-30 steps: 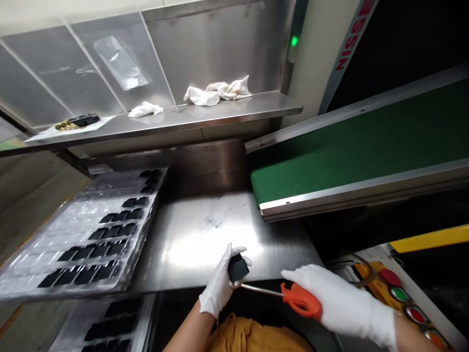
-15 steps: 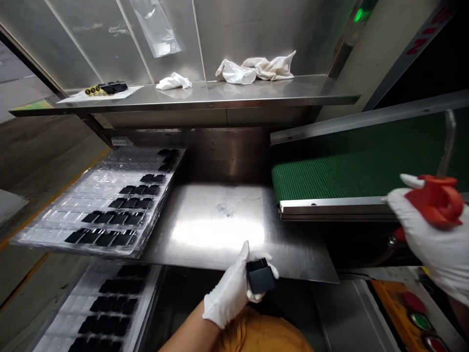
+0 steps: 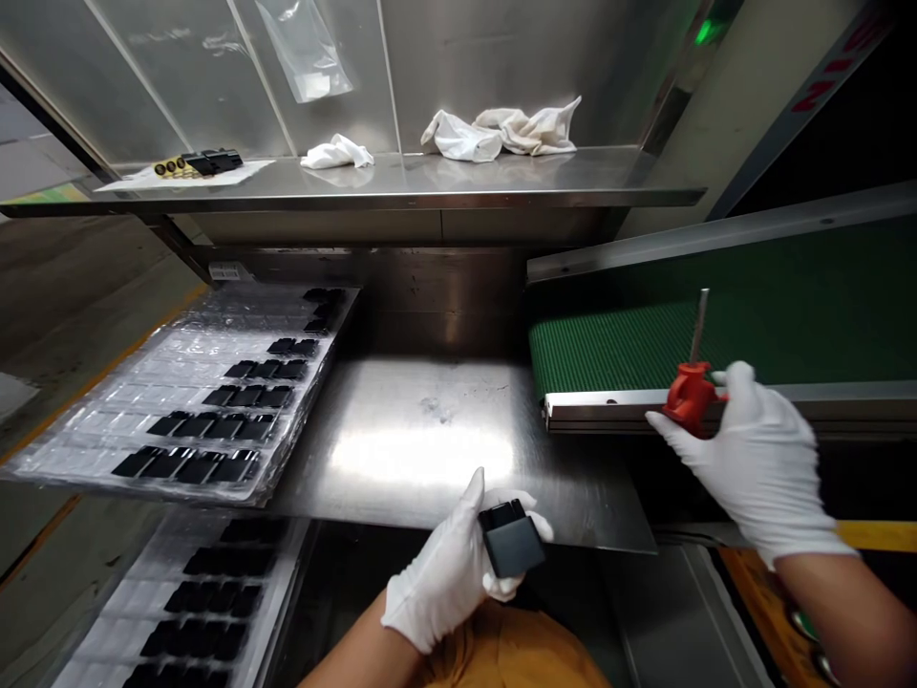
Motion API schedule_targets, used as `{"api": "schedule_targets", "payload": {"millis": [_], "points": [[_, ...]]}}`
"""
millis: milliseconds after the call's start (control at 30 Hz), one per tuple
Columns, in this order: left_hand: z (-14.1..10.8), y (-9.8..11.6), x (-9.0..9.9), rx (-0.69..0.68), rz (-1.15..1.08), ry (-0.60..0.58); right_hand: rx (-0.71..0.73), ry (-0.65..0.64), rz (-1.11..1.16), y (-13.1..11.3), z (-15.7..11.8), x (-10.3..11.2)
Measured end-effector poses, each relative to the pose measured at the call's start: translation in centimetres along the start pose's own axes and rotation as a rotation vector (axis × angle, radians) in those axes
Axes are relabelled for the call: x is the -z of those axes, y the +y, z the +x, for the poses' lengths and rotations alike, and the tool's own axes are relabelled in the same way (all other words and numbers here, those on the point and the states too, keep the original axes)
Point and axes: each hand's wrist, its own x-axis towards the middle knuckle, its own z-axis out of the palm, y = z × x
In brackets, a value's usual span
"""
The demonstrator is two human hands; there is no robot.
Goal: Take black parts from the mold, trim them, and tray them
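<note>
Working at a steel bench plate beside a green belt conveyor: left gloved hand has fingers wrapped round a black plastic box at the plate's front edge. Box looks light, stiff; grip by its sides. Right gloved hand has fingers clamped on a red-handled screwdriver.

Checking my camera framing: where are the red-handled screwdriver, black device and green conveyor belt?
Red-handled screwdriver (image 3: 688,399): head view, on the handle.
Black device (image 3: 513,543): head view, on its top face.
Green conveyor belt (image 3: 630,349): head view, on the belt surface.
</note>
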Motion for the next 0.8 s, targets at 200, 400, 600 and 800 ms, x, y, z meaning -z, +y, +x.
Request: {"api": "schedule_targets", "payload": {"millis": [200,400,600,800], "points": [[0.6,-0.3,-0.1,-0.04,0.057,0.011,0.372,0.083,0.527,-7.4,-7.2,4.3],[0.7,-0.3,-1.7,-0.061,0.201,0.062,0.557,-0.053,0.573,-11.6,-11.1,4.4],[0.2,-0.8,-2.0,-0.093,0.342,0.112,0.382,-0.041,0.588,-11.4,-12.0,3.7],[0.5,-0.8,-2.5,-0.226,0.552,0.213,0.025,-0.206,0.842,-12.4,-11.6,4.2]]}}
